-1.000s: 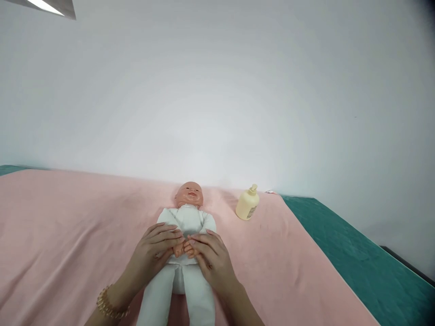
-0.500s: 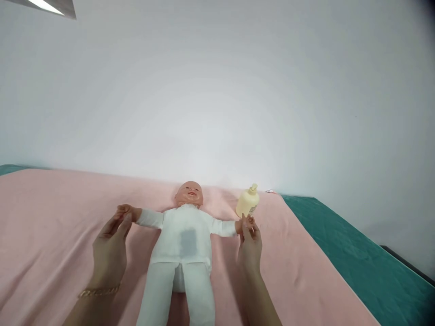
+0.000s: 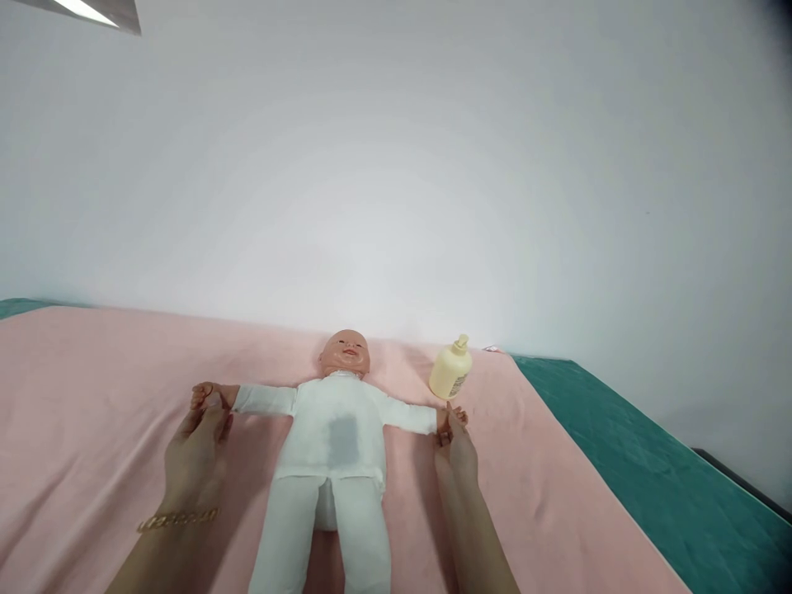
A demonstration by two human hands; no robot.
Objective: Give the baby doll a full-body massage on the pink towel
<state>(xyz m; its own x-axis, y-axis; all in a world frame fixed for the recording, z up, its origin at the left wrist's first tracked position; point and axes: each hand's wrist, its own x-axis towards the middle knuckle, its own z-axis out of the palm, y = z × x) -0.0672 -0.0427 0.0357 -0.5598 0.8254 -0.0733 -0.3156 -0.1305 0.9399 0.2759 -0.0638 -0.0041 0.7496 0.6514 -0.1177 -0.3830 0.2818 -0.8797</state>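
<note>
A baby doll in white clothes lies on its back on a pink blanket, head toward the wall, both arms stretched straight out to the sides. A grey patch marks its belly. My left hand, with a gold bracelet at the wrist, pinches the doll's hand at the left. My right hand pinches the doll's other hand at the right, just in front of a cream pump bottle.
The blanket covers a teal mattress whose bare part shows at the right and far left. A plain white wall stands close behind the doll's head. The pump bottle stands upright near the blanket's right edge.
One second ago both hands held the doll's hands together on its belly. They have since drawn the arms apart, and in the last half second a little further outward and down onto the blanket.
</note>
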